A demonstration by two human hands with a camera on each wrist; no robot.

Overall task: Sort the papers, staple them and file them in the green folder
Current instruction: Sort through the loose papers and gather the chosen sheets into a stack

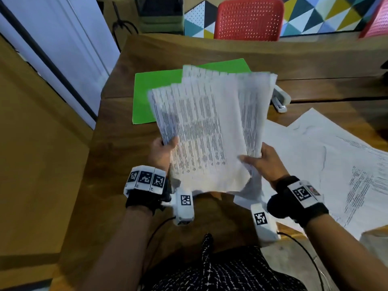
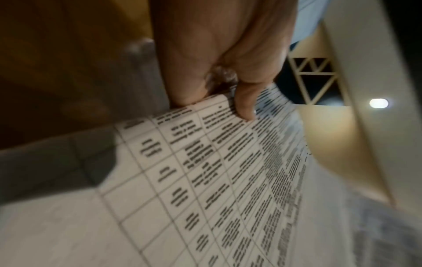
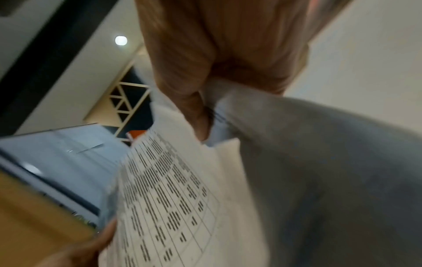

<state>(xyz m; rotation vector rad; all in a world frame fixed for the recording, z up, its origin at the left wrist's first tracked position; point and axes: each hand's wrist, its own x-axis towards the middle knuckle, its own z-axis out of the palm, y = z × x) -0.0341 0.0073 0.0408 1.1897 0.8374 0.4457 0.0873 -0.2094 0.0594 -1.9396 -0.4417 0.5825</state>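
While lifted above the dark wooden table (image 1: 126, 127), the fanned sheaf of white printed papers (image 1: 201, 131) looks light, floppy, slide-prone | left hand (image 1: 161, 152) pinches its left edge, right hand (image 1: 266, 160) pinches its right | best held low at both edges | flat green card folder (image 1: 151, 97) and white stapler (image 1: 280, 99) lie beyond.

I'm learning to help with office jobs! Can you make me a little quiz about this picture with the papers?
1. True or false: both hands hold the stack of papers.
2. The green folder lies: A) closed on the table, B) in the left hand, C) on the red chair.
3. What small tool lies beside the papers, right of the right hand?

Key: 1 true. 2 A. 3 the stapler.
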